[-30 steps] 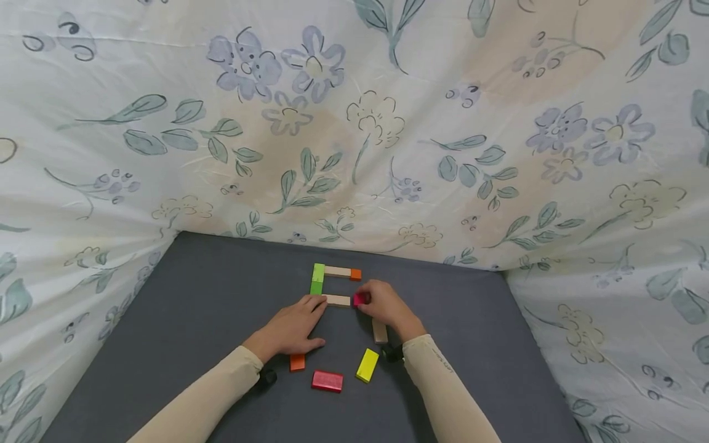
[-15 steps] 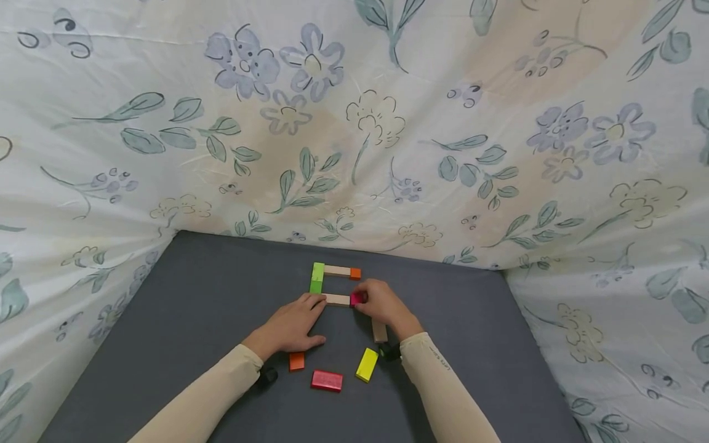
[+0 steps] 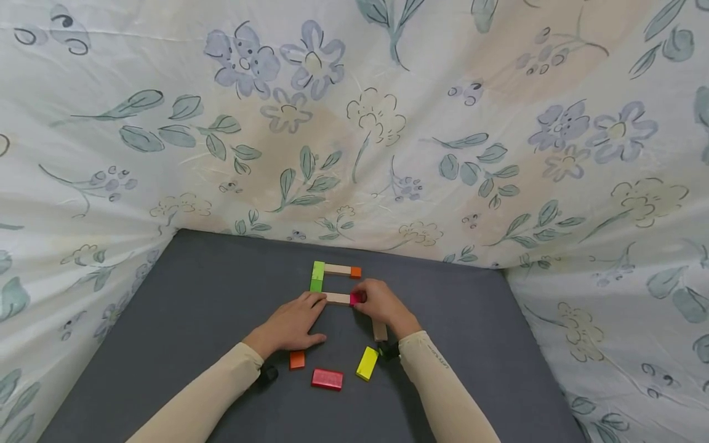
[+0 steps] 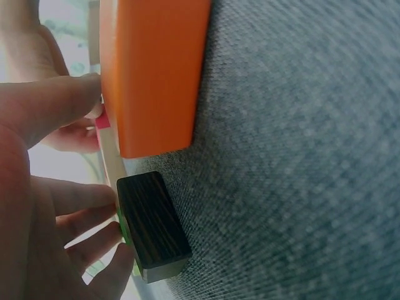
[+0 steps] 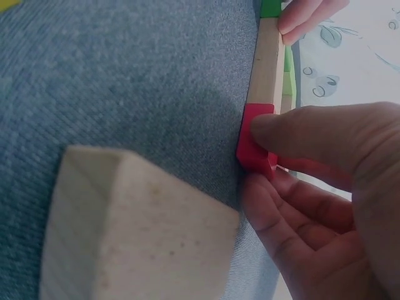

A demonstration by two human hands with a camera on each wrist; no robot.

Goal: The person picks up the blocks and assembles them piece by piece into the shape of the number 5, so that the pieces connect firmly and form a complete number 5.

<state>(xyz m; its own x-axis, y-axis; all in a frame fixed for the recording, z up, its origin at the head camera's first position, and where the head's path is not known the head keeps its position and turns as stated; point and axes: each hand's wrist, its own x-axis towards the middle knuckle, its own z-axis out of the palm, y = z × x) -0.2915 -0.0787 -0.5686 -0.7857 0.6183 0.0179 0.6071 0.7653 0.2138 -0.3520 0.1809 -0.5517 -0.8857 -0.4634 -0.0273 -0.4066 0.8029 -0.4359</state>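
My right hand (image 3: 383, 303) pinches a small red block (image 5: 251, 134) between thumb and fingers. In the right wrist view, that block meets the end of a plain wooden block (image 5: 265, 62). My left hand (image 3: 292, 323) lies palm down with its fingers extended, fingertips touching the left end of that row, where a green block (image 5: 270, 8) shows. Two green blocks (image 3: 317, 277) form the left side of the outline. Another wooden block (image 3: 338, 269) with an orange block (image 3: 356, 272) at its end forms the far side.
Nearer me lie an orange block (image 3: 297, 360), a larger red block (image 3: 327, 379) and a yellow block (image 3: 367, 363). A loose wooden block (image 3: 379, 330) sits under my right wrist. The left wrist view shows a black block (image 4: 153, 222) near my left fingers. Floral cloth (image 3: 354, 154) surrounds the grey surface.
My right hand has slid the small red block slightly left, closing the gap to the wooden block's end. My left hand has stayed in place.
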